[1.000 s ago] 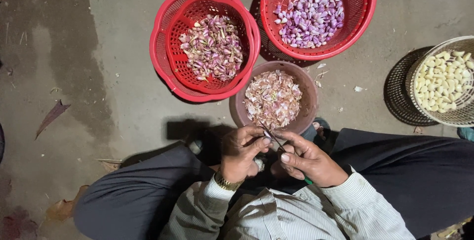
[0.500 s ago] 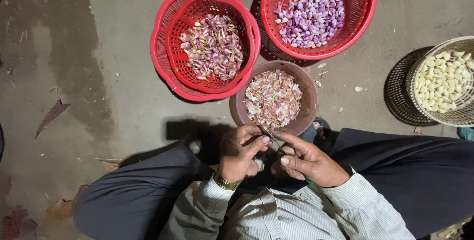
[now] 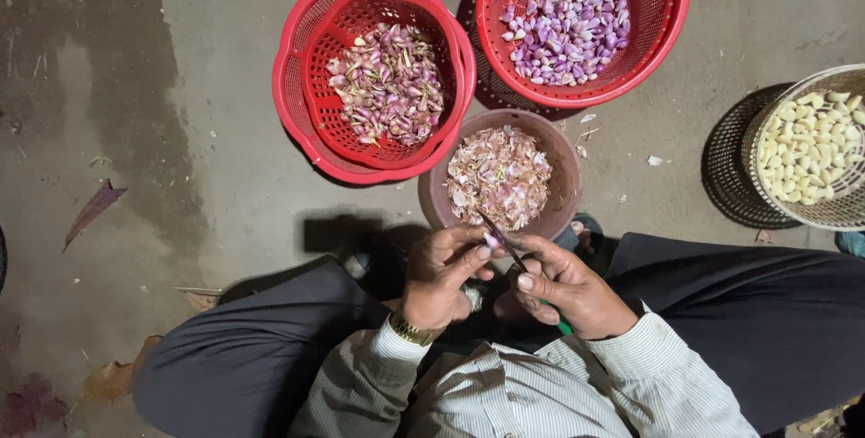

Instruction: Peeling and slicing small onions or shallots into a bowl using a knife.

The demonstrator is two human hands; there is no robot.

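Note:
My left hand (image 3: 443,274) pinches a small purple shallot (image 3: 491,241) at its fingertips, just below the brown bowl (image 3: 566,187) of peels. My right hand (image 3: 566,287) grips a small knife with a green handle; its blade (image 3: 498,232) touches the shallot and points up toward the bowl. Both hands hover between my knees, close together. A gold watch sits on my left wrist.
A red basket (image 3: 306,123) at the upper left holds unpeeled shallots. Another red basket (image 3: 667,32) at the top holds peeled purple ones. A pale woven basket (image 3: 766,177) of peeled garlic stands at the right. Scraps lie on the concrete floor.
My hands have shifted only slightly while working the blade against the shallot; the baskets and bowl have not moved.

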